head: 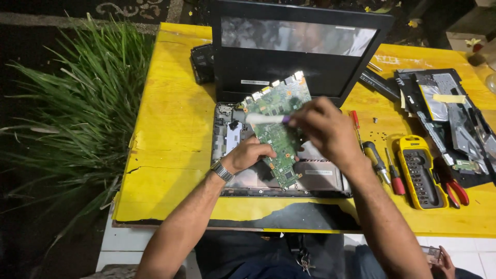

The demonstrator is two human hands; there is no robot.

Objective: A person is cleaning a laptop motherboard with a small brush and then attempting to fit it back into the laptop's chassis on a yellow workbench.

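Note:
An opened black laptop (pixel 289 51) stands on a yellow table (pixel 170 124), its base shell exposed. A green circuit board (pixel 276 116) is tilted up over the base. My left hand (pixel 248 155), with a metal watch on the wrist, holds the board's lower left edge. My right hand (pixel 323 129) grips a white brush-like tool with a purple end (pixel 266 119), laid across the board's face.
Right of the laptop lie several screwdrivers (pixel 376 163), a yellow bit case (pixel 421 173), red-handled pliers (pixel 454 188) and a removed keyboard panel (pixel 444 108). A dark part (pixel 201 62) sits behind the laptop's left side. A leafy plant (pixel 72 113) stands left of the table.

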